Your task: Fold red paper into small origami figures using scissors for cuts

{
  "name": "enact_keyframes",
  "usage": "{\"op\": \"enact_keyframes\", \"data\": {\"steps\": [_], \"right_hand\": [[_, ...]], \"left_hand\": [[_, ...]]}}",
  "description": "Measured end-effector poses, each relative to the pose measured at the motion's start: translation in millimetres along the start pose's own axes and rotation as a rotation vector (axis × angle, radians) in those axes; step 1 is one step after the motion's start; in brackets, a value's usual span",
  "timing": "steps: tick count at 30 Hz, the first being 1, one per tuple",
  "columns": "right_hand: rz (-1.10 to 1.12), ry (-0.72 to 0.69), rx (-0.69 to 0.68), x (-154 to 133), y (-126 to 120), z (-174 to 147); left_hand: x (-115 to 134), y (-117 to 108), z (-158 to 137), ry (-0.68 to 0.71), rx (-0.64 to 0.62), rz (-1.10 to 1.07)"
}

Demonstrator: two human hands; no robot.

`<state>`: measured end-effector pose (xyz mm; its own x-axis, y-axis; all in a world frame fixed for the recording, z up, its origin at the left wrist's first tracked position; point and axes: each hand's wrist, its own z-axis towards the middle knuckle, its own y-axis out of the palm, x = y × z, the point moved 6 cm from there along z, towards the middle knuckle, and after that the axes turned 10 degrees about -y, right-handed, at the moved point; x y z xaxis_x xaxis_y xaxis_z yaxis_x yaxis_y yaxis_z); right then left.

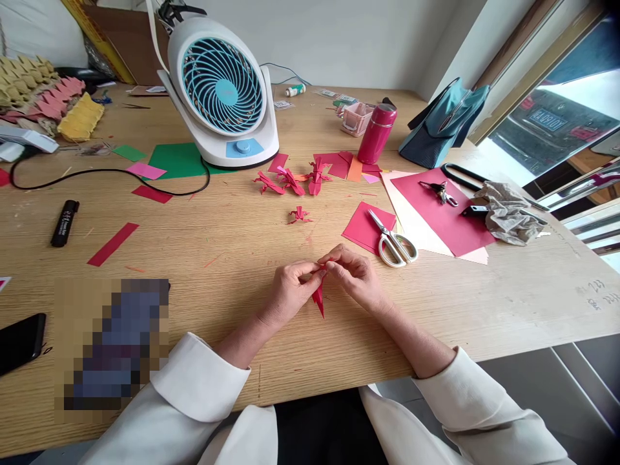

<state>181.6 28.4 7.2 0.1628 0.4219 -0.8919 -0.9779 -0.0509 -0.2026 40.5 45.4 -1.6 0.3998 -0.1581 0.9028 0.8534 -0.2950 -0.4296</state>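
Between my fingertips is a small piece of folded red paper [318, 299], its narrow point hanging down toward me. My left hand [296, 284] pinches it from the left, thumb against finger. From the other side my right hand [352, 276] grips the top of the same paper, and the fingers hide most of its upper folds. Just beyond my hands lies a small red origami figure [299, 215]. Farther back, several more red origami figures [293, 181] sit in a row. To the right, white-handled scissors [398, 248] rest partly on a stack of red paper squares [364, 226].
A white fan [217, 90] stands at the back, near a red bottle [378, 134] and a teal bag [444, 123]. Larger red sheets [431, 213] with keys lie right. At left are a black marker [64, 223], a red strip [113, 244] and a black phone [20, 342].
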Motion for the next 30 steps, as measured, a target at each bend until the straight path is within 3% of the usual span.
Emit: {"op": "enact_keyframes", "data": {"steps": [6, 12, 17, 23, 30], "right_hand": [[-0.004, -0.043, 0.026, -4.4, -0.7, 0.9], [0.015, 0.007, 0.018, 3.6, -1.3, -1.8], [-0.006, -0.083, 0.074, 5.3, -4.1, -0.8], [-0.049, -0.188, 0.187, -5.2, -12.4, 0.0], [-0.264, -0.388, 0.115, -30.9, -4.1, -2.4]], "left_hand": [[1.7, 0.3, -0.5, 0.065, 0.025, 0.061], [2.0, -1.0, -0.6, 0.075, 0.027, 0.041], [10.3, -6.4, 0.8, 0.092, 0.048, -0.054], [2.3, -7.2, 3.3, -0.071, 0.069, -0.207], [-9.3, 0.2, 3.7, -0.160, 0.004, -0.280]]}}
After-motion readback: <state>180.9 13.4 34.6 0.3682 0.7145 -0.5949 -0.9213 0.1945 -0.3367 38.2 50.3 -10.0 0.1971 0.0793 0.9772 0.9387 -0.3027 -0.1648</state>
